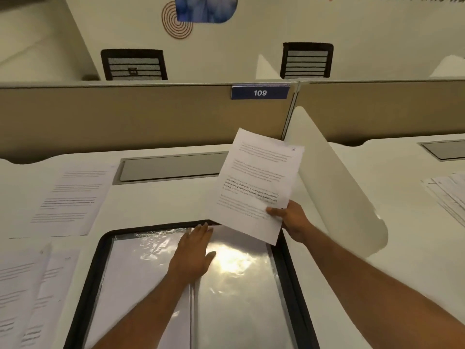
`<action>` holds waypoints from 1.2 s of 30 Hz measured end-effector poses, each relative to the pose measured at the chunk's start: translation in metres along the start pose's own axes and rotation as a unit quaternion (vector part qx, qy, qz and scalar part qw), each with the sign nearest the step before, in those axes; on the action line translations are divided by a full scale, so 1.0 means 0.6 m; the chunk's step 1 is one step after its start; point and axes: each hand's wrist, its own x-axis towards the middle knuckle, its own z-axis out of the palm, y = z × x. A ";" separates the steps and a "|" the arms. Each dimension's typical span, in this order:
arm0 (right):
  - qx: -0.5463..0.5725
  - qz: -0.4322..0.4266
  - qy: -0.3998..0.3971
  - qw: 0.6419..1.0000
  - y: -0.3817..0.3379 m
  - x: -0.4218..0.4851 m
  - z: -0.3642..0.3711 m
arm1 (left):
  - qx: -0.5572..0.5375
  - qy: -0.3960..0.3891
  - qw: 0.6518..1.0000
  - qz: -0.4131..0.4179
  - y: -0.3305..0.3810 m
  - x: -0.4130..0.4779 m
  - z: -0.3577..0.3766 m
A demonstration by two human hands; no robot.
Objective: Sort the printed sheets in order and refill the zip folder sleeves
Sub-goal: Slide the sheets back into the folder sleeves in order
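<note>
Fingers of left hand [195, 250] flat on sleeve [239, 273]; right hand [293, 219] pinches printed sheet [256, 180]

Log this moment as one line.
left hand: flat on sleeve | right hand: pinches printed sheet over zip folder | status: not yet inserted | loose sheets: on desk, left

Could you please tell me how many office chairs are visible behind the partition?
2: the left chair at upper left, the right chair above-right of the 109 sign; the partition may hide more.
</note>
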 end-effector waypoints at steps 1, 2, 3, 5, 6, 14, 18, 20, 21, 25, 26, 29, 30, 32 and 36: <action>0.007 -0.008 0.007 1.000 -0.001 0.011 0.005 | 0.018 0.000 1.000 0.005 -0.001 0.000 0.005; 0.016 -0.014 0.014 1.000 -0.001 0.021 0.011 | 0.025 0.007 1.000 0.009 -0.002 0.000 0.011; 0.022 -0.019 0.022 0.999 0.000 0.031 0.017 | 0.022 0.012 1.000 0.017 -0.001 0.000 0.015; 0.024 -0.033 0.034 0.999 0.001 0.049 0.030 | 0.001 0.030 0.999 0.030 -0.002 0.000 0.023; 0.027 -0.040 0.036 0.998 0.002 0.058 0.037 | -0.011 0.044 0.999 0.029 -0.003 0.001 0.026; 0.045 -0.047 0.026 0.998 0.010 0.097 0.098 | -0.035 0.097 0.994 -0.024 0.003 0.040 0.007; 0.059 -0.036 0.012 0.998 0.015 0.107 0.125 | -0.039 0.101 0.994 -0.028 0.008 0.060 0.004; 0.064 -0.031 -0.003 0.997 0.017 0.113 0.136 | -0.057 0.113 0.992 -0.028 0.009 0.063 0.004; 0.063 -0.029 -0.008 0.998 0.018 0.116 0.140 | -0.067 0.111 0.991 -0.030 0.008 0.063 0.004; 0.049 -0.021 -0.028 0.998 0.023 0.122 0.157 | -0.094 0.107 0.989 -0.035 0.004 0.064 -0.003; 0.040 -0.020 -0.036 0.998 0.026 0.122 0.161 | -0.095 0.103 0.989 -0.033 0.003 0.065 -0.006; 0.019 -0.019 -0.053 0.998 0.038 0.118 0.166 | -0.092 0.090 0.991 -0.023 0.003 0.068 -0.012; 0.011 -0.018 -0.056 0.998 0.040 0.117 0.166 | -0.095 0.088 0.991 -0.021 0.003 0.069 -0.014; -0.012 -0.017 -0.059 0.998 0.045 0.114 0.164 | -0.106 0.089 0.990 -0.016 0.002 0.071 -0.017; -0.048 -0.016 -0.079 0.996 0.048 0.109 0.145 | -0.143 0.099 0.985 0.005 -0.003 0.072 -0.021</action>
